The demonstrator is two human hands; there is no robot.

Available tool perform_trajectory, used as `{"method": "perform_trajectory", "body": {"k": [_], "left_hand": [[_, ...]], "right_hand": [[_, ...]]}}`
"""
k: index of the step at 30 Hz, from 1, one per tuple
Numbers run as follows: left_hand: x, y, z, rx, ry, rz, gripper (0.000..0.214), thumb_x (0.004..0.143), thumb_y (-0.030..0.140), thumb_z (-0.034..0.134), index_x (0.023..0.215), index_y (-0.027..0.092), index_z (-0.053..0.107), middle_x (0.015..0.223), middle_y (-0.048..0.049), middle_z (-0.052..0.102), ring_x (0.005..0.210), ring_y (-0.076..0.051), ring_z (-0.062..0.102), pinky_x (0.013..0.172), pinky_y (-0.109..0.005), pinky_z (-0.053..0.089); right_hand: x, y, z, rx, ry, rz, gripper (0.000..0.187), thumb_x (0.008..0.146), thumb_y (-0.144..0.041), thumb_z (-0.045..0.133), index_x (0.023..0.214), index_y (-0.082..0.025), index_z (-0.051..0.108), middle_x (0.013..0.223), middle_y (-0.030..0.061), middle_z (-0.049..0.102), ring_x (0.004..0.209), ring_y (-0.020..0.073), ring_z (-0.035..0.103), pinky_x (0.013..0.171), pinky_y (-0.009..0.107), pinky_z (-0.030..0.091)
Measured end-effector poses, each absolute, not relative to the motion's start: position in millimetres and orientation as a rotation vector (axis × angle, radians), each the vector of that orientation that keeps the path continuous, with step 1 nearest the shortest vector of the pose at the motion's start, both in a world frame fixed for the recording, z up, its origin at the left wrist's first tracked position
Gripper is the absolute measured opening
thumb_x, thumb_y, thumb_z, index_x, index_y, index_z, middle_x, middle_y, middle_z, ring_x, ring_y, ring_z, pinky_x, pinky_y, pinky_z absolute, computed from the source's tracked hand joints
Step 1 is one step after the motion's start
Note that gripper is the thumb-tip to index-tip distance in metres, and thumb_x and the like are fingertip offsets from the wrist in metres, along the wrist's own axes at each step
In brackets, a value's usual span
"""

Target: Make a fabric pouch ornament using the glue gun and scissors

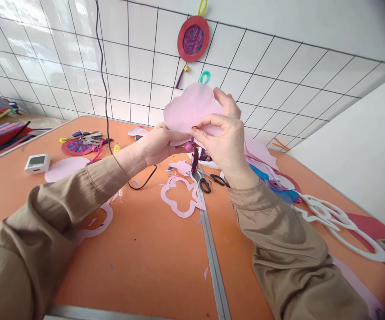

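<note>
A pink paper flower shape (189, 106) with a turquoise loop (205, 78) at its top is held up above the table. My left hand (159, 142) grips its lower left edge, thumb over the front. My right hand (226, 133) pinches at the lower middle of the paper, with other fingers behind its right edge. Just under the fingertips hang a pink bead (188, 146) and a dark purple tassel (195, 161). What exactly sits between the right fingertips is too small to tell.
Black-handled scissors (206, 184) and a pink flower-shaped paper frame (179, 213) lie on the orange table (139, 266). At left are a white device (37, 163) and keys (92, 138). White ring cutouts (355, 235) lie right. A red round ornament (194, 39) hangs on the tiled wall.
</note>
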State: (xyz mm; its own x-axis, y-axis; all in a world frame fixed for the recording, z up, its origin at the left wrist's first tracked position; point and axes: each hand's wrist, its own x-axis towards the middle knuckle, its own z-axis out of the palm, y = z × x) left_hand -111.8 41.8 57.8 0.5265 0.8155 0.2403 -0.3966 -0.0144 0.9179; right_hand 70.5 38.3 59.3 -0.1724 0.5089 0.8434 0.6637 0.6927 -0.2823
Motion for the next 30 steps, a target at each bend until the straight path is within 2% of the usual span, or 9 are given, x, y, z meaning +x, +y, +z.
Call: {"method": "perform_trajectory", "body": {"k": [3, 5, 10, 15, 21, 24, 27, 30], "left_hand": [[-111, 39, 59, 1.287, 0.428, 1.016, 0.006, 0.084, 0.003, 0.074, 0.084, 0.009, 0.072, 0.078, 0.0059, 0.073, 0.094, -0.017, 0.074, 0.088, -0.031, 0.056], [-110, 37, 59, 1.311, 0.438, 1.024, 0.004, 0.086, 0.007, 0.075, 0.085, 0.009, 0.072, 0.078, 0.0079, 0.074, 0.101, -0.018, 0.073, 0.088, -0.030, 0.055], [-107, 36, 59, 1.333, 0.454, 1.084, 0.007, 0.084, 0.007, 0.077, 0.087, 0.010, 0.072, 0.080, 0.0072, 0.076, 0.111, -0.025, 0.073, 0.088, -0.029, 0.058], [-107, 38, 56, 1.346, 0.408, 1.108, 0.012, 0.081, 0.013, 0.083, 0.086, 0.009, 0.073, 0.079, 0.0034, 0.077, 0.104, -0.027, 0.076, 0.084, -0.032, 0.062], [-106, 38, 53, 1.342, 0.331, 1.115, 0.024, 0.074, 0.018, 0.091, 0.088, 0.009, 0.073, 0.083, 0.0012, 0.077, 0.104, -0.026, 0.075, 0.091, -0.037, 0.061], [-106, 40, 51, 1.330, 0.365, 1.130, 0.018, 0.077, 0.014, 0.089, 0.084, 0.012, 0.073, 0.082, 0.0013, 0.076, 0.100, -0.025, 0.076, 0.088, -0.035, 0.062], [-105, 41, 49, 1.307, 0.413, 1.142, 0.013, 0.080, 0.007, 0.083, 0.081, 0.012, 0.072, 0.077, 0.0033, 0.075, 0.086, -0.018, 0.076, 0.081, -0.031, 0.061], [-104, 40, 50, 1.252, 0.411, 1.154, 0.014, 0.079, -0.002, 0.075, 0.082, 0.011, 0.072, 0.077, 0.0021, 0.075, 0.077, -0.014, 0.074, 0.078, -0.030, 0.060]], "right_hand": [[70, 38, 59, -0.918, -1.811, -0.179, 0.013, 0.084, -0.022, 0.081, 0.081, -0.031, 0.072, 0.157, -0.0032, 0.051, 0.157, 0.0371, 0.027, 0.131, 0.066, 0.023], [67, 37, 59, -0.913, -1.791, -0.170, 0.015, 0.082, -0.019, 0.081, 0.079, -0.030, 0.073, 0.158, -0.0036, 0.050, 0.157, 0.0370, 0.028, 0.131, 0.066, 0.022], [62, 35, 59, -0.896, -1.745, -0.184, 0.016, 0.078, -0.014, 0.082, 0.076, -0.028, 0.074, 0.157, 0.0012, 0.050, 0.154, 0.0366, 0.034, 0.130, 0.061, 0.027], [63, 36, 59, -0.920, -1.799, -0.144, 0.012, 0.082, -0.019, 0.081, 0.083, -0.028, 0.074, 0.158, 0.0006, 0.049, 0.153, 0.0341, 0.037, 0.131, 0.059, 0.026], [65, 38, 61, -0.895, -1.789, -0.083, 0.010, 0.081, -0.020, 0.081, 0.082, -0.027, 0.074, 0.155, 0.0019, 0.053, 0.151, 0.0336, 0.041, 0.129, 0.059, 0.030], [63, 36, 63, -0.900, -1.761, -0.029, 0.013, 0.078, -0.017, 0.082, 0.080, -0.026, 0.074, 0.150, 0.0040, 0.057, 0.147, 0.0334, 0.046, 0.127, 0.059, 0.033], [61, 33, 65, -0.905, -1.735, 0.011, 0.015, 0.074, -0.015, 0.085, 0.077, -0.026, 0.074, 0.142, 0.0066, 0.062, 0.139, 0.0329, 0.055, 0.121, 0.057, 0.042], [59, 31, 65, -0.866, -1.711, 0.038, 0.019, 0.072, -0.012, 0.084, 0.079, -0.026, 0.074, 0.135, 0.0056, 0.067, 0.131, 0.0296, 0.062, 0.115, 0.052, 0.048]]}}
